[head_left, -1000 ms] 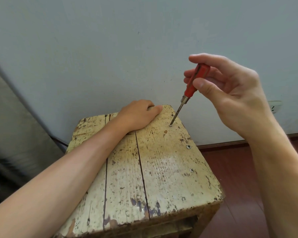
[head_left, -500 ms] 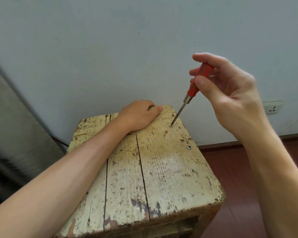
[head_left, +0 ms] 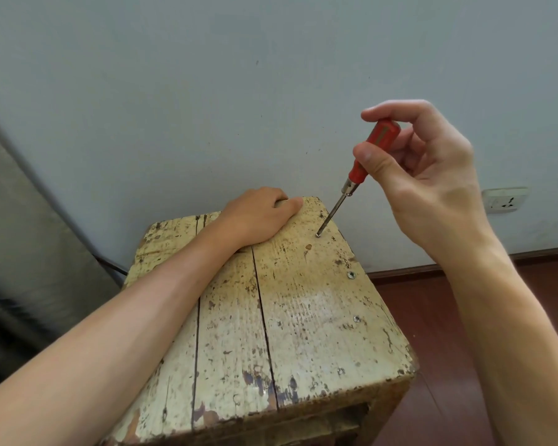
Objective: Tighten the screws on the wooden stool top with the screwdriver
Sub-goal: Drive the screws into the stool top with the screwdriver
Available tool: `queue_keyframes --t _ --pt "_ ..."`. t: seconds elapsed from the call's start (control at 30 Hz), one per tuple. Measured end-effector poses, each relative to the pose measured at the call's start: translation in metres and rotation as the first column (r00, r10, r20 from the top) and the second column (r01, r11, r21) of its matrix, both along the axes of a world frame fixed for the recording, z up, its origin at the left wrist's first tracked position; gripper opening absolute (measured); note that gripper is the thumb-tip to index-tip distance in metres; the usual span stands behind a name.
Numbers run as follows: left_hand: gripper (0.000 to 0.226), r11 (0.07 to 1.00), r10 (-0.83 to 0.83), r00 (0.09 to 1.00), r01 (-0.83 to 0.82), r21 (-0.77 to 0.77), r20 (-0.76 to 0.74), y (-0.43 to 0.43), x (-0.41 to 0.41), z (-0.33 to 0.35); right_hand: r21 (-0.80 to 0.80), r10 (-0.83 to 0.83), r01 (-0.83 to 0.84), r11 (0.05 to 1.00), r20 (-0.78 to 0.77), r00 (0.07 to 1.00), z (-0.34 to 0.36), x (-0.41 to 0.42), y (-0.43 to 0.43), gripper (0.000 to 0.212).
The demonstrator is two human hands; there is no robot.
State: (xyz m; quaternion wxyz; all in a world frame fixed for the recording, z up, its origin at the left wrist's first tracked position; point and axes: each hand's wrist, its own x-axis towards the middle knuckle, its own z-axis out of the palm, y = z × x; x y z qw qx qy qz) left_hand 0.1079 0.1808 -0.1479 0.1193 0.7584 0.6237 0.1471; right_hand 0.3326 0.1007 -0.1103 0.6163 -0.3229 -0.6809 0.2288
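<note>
Pinching screwdriver (head_left: 372, 149) in right hand (head_left: 432, 188), tip seated in screw (head_left: 318, 235) just beside left hand (head_left: 258, 214) gripping far edge of stool top (head_left: 303, 317). Mid-tightening, apparently; calls next for downward pressure while twisting.

One camera only, worn on my head. It looks forward and steeply down from close above the wooden stool top (head_left: 319, 317), which fills the lower middle of the frame, near enough to show its screw heads (head_left: 351, 274). My forearms run in from the lower left and lower right corners. My left hand (head_left: 258, 217) sits at centre, and my right hand (head_left: 432, 175) with the screwdriver (head_left: 382, 133) sits right of centre. The grey wall (head_left: 207, 91) fills the upper half, and red-brown floor (head_left: 426, 333) shows at lower right.
</note>
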Motion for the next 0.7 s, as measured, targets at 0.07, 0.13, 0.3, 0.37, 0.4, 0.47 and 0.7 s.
queue_keyframes --t 0.07,0.13,0.3,0.37,0.4,0.47,0.7 --pt "0.05 1.0 0.003 1.0 -0.003 0.001 0.004 0.0 0.0 0.0 0.015 -0.031 0.031 0.999 -0.006 1.0 -0.001 -0.003 -0.001 0.028" --pt "0.051 1.0 0.006 1.0 -0.006 -0.001 0.005 0.0 0.0 0.0 0.027 -0.026 0.025 0.999 0.009 1.0 -0.002 -0.002 0.0 0.027" --pt "0.052 1.0 0.005 1.0 -0.005 0.001 -0.003 0.0 0.0 0.0 -0.044 0.137 -0.135 0.99 0.045 0.99 0.0 0.013 0.001 0.042" --pt "0.051 1.0 0.002 1.0 -0.002 -0.002 0.004 0.0 0.0 0.0 -0.086 0.188 -0.183 0.979 0.051 0.981 0.001 0.019 0.0 0.048" --pt "0.051 1.0 0.001 1.0 -0.001 -0.002 0.006 0.0 0.0 0.0 -0.095 0.201 -0.196 0.976 0.053 0.978 0.002 0.02 -0.001 0.05" --pt "0.051 1.0 0.001 1.0 -0.001 0.0 0.005 -0.001 0.001 0.0 -0.095 0.201 -0.196 0.976 0.051 0.978 0.003 0.022 -0.002 0.05" --pt "0.051 1.0 0.003 1.0 -0.003 -0.003 0.0 0.0 0.0 0.0 -0.031 0.105 -0.103 0.994 0.059 0.993 0.005 0.009 -0.006 0.043"
